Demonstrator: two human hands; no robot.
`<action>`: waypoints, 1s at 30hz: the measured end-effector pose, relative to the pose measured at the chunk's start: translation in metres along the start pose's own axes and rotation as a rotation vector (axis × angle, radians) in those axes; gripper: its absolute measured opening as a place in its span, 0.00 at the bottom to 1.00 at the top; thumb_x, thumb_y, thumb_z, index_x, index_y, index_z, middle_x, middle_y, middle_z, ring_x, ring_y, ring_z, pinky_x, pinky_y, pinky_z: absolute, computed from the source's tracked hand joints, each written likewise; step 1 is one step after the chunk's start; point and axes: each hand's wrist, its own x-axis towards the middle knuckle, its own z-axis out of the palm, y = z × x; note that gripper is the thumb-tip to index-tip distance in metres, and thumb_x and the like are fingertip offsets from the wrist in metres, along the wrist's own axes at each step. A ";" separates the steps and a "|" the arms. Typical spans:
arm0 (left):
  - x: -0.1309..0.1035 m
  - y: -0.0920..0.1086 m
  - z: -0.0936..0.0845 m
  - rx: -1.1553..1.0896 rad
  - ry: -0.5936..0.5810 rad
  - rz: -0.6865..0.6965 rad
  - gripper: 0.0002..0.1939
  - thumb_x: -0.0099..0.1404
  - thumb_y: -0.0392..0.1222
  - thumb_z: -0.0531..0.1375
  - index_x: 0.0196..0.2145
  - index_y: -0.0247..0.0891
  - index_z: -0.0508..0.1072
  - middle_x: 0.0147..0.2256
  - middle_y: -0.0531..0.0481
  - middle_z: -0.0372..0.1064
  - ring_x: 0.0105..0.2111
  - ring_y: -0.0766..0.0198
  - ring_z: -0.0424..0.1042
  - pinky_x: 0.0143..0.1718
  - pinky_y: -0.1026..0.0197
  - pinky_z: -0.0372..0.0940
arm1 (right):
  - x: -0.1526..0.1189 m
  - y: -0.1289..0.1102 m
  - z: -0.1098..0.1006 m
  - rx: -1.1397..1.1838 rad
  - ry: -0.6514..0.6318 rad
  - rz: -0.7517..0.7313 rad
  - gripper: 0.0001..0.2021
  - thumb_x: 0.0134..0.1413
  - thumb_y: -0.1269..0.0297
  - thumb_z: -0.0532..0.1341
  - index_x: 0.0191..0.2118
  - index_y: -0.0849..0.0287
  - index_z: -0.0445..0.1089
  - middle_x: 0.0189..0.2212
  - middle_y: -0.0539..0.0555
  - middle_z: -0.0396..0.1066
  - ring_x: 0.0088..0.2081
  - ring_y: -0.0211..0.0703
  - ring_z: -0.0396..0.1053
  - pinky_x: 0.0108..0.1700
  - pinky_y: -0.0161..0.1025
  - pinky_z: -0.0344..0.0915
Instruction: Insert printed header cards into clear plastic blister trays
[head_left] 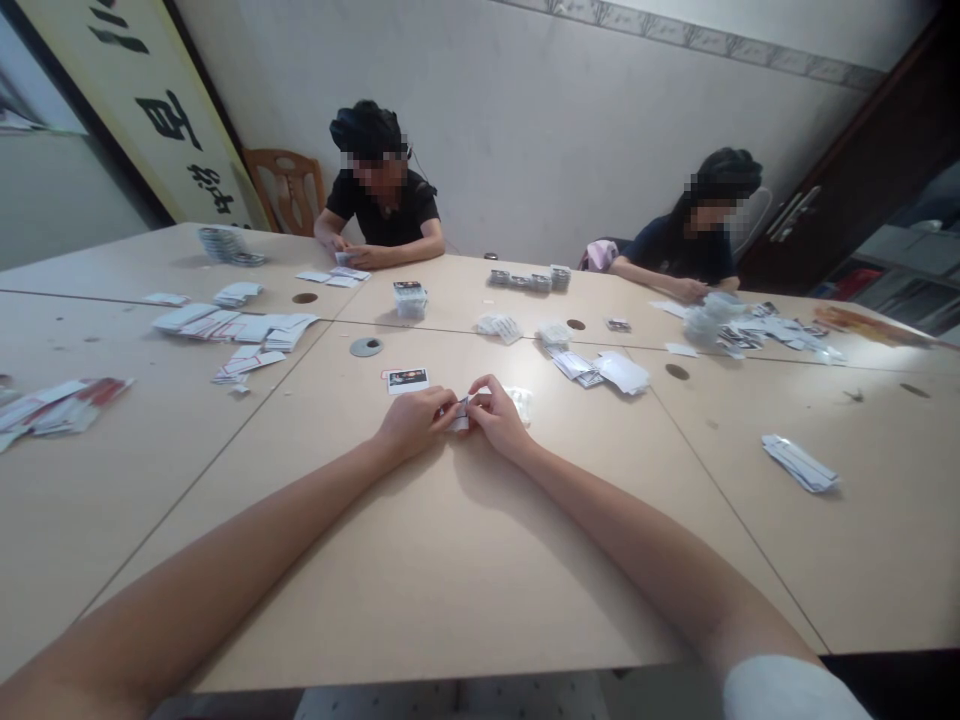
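My left hand (414,420) and my right hand (495,418) meet over the light wooden table (465,560), both pinching one small white card packet (460,414) between the fingertips. A printed card (408,380) with a dark picture lies flat just beyond my left hand. A small clear plastic sleeve (520,400) lies behind my right hand.
Two other people sit across the table, each handling cards. Card piles lie at left (225,325), far left (52,408), centre (600,370), right (799,463). A stacked deck (409,298) stands mid-table. A grey disc (366,347) covers a cable hole. A wooden chair (289,185) stands behind.
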 end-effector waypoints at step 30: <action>0.001 0.003 -0.002 0.212 0.162 -0.204 0.10 0.67 0.44 0.58 0.30 0.40 0.75 0.37 0.47 0.75 0.32 0.59 0.72 0.28 0.59 0.55 | -0.003 -0.005 0.002 -0.112 0.071 0.040 0.02 0.51 0.65 0.60 0.32 0.55 0.68 0.25 0.46 0.73 0.24 0.40 0.76 0.30 0.36 0.68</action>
